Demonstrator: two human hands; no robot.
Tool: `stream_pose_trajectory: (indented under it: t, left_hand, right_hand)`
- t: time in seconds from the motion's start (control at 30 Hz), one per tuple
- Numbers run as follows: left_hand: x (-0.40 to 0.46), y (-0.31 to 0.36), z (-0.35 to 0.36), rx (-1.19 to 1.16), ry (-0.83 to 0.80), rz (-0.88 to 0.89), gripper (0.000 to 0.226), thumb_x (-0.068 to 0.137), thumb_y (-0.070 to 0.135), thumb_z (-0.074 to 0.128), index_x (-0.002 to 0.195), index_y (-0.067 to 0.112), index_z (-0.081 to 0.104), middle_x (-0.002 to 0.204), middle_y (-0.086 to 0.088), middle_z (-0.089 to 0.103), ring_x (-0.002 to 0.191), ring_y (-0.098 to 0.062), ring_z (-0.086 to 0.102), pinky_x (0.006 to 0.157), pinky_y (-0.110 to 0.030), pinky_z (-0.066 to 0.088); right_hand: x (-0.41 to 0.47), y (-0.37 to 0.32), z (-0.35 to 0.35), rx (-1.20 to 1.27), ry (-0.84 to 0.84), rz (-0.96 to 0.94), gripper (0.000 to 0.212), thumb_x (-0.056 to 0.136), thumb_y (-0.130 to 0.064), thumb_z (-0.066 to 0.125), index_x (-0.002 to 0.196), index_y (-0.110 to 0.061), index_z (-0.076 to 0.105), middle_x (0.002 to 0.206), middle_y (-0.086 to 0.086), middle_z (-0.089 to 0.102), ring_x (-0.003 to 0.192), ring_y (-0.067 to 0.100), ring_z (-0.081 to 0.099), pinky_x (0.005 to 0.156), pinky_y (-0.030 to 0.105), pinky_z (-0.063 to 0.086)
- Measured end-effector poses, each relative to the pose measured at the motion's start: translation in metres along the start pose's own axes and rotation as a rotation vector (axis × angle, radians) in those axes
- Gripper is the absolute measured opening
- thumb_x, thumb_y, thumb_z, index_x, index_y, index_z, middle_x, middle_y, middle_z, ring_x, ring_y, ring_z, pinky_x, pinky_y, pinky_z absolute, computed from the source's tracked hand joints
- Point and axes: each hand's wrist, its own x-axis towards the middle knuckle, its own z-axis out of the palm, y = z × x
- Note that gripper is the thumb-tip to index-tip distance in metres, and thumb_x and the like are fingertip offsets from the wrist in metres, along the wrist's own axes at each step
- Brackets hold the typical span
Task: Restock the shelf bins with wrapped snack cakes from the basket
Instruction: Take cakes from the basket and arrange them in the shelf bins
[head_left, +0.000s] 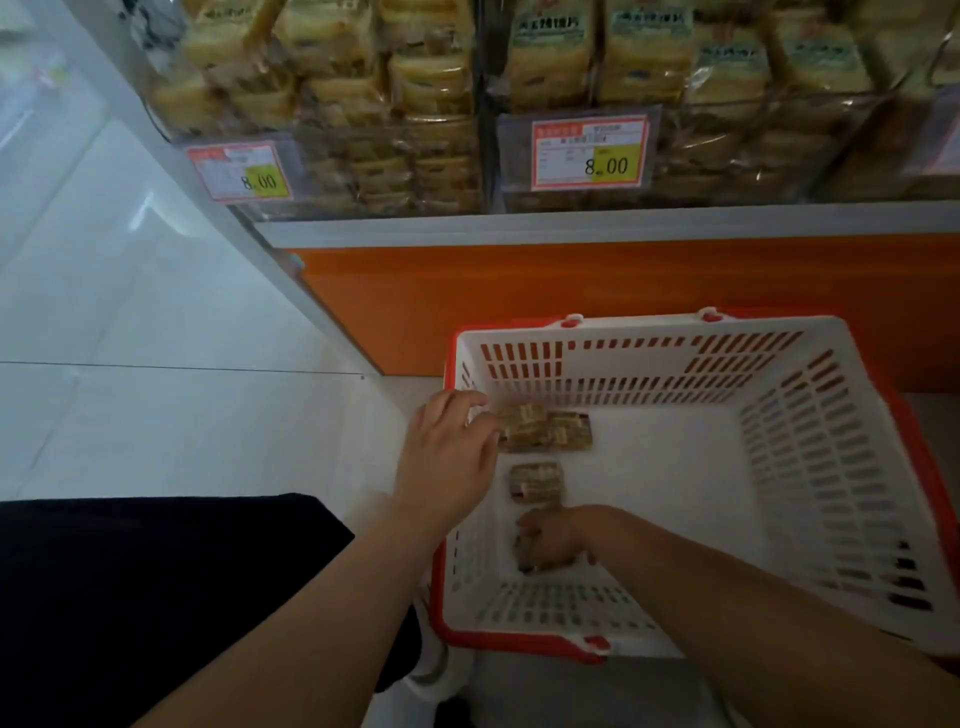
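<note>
Both forearms reach from the near edge down into the white basket (810, 467) with its red rim, which sits on the floor before the orange base of the shelf. On the near left of the basket floor, the right hand (550, 538) curls over a snack cake, its grip closed around the wrapper, though the cake itself is mostly hidden beneath the fingers. Farther in, the left hand (449, 447) hovers with its grip loosely spread, fingertips touching or just beside the far pair of cakes (543, 427); whether it has hold of one I cannot tell. One more wrapped cake (535, 482) lies between the two hands.

Only these few remain, so the basket looks nearly emptied. To do this pickup well, gather the wrappers by their sides rather than crushing the soft cake, take the middle one along too, then lift both hands to the clear shelf bins (395, 171) above, which already look full, and lay the cakes on top.
</note>
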Motion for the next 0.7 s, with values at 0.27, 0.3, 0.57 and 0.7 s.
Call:
stream_pose_trajectory:
  t: [0.27, 0.3, 0.57, 0.7]
  left_hand:
    - [-0.001, -0.001, 0.005, -0.090, 0.037, 0.000, 0.025, 0.090, 0.031, 0.048, 0.096, 0.024, 0.072, 0.115, 0.003, 0.063, 0.113, -0.021, 0.051, 0.091, -0.039, 0.041]
    - [-0.001, -0.001, 0.004, -0.084, 0.033, -0.001, 0.025, 0.090, 0.031, 0.049, 0.096, 0.024, 0.072, 0.114, 0.004, 0.063, 0.113, -0.021, 0.051, 0.092, -0.038, 0.042]
    - [0.008, 0.020, -0.018, -0.177, -0.204, 0.100, 0.022, 0.096, 0.035, 0.051, 0.108, 0.023, 0.066, 0.117, 0.008, 0.062, 0.114, -0.013, 0.050, 0.098, -0.032, 0.040]
    - [0.016, 0.042, -0.055, -0.595, -0.559, -0.020, 0.035, 0.087, 0.043, 0.069, 0.117, 0.030, 0.056, 0.117, 0.014, 0.059, 0.106, -0.006, 0.056, 0.092, -0.029, 0.050]
  right_hand:
    - [0.019, 0.025, 0.000, 0.133, -0.035, 0.051, 0.025, 0.092, -0.040, 0.061, 0.092, -0.015, 0.064, 0.080, 0.004, 0.056, 0.062, 0.016, 0.050, 0.055, 0.025, 0.045]
    - [0.015, 0.027, -0.002, 0.170, -0.025, 0.049, 0.022, 0.092, -0.036, 0.062, 0.097, -0.015, 0.066, 0.078, 0.002, 0.057, 0.062, 0.015, 0.051, 0.055, 0.024, 0.045]
    - [-0.062, 0.023, -0.048, 0.789, -0.011, -0.071, 0.029, 0.099, -0.043, 0.053, 0.105, -0.015, 0.060, 0.068, 0.001, 0.056, 0.050, 0.011, 0.043, 0.045, 0.021, 0.033]
    - [-0.128, 0.016, -0.080, 0.982, 0.015, -0.125, 0.033, 0.104, -0.036, 0.037, 0.100, -0.013, 0.060, 0.066, 0.002, 0.058, 0.046, 0.006, 0.039, 0.041, 0.013, 0.029]
